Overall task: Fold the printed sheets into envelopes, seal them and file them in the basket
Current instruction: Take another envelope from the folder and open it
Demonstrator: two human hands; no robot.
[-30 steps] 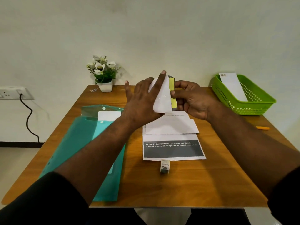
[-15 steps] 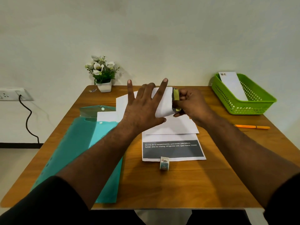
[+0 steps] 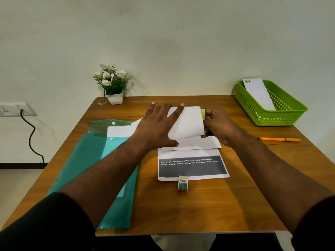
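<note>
My left hand (image 3: pixel 157 127) lies with straight, spread fingers on a white envelope (image 3: pixel 188 122) and presses it down over the papers at the table's middle. The envelope's right part curves upward. My right hand (image 3: pixel 220 128) grips a small yellow-green stick (image 3: pixel 203 113) at the envelope's right edge. Under the envelope lies a folded white sheet (image 3: pixel 199 144), and under that a printed sheet (image 3: pixel 192 167) with a dark text band. The green basket (image 3: pixel 272 115) stands at the back right with one white envelope (image 3: pixel 258 93) leaning in it.
A teal plastic folder (image 3: pixel 94 160) with white paper inside lies at the left. A small printed box (image 3: pixel 183 183) stands at the printed sheet's near edge. An orange pen (image 3: pixel 279 139) lies at the right. A potted plant (image 3: pixel 113 86) is at the back.
Both hands came down toward the table. The envelope went from upright in the air to nearly flat under my left hand. My right hand kept the stick at its right edge.
</note>
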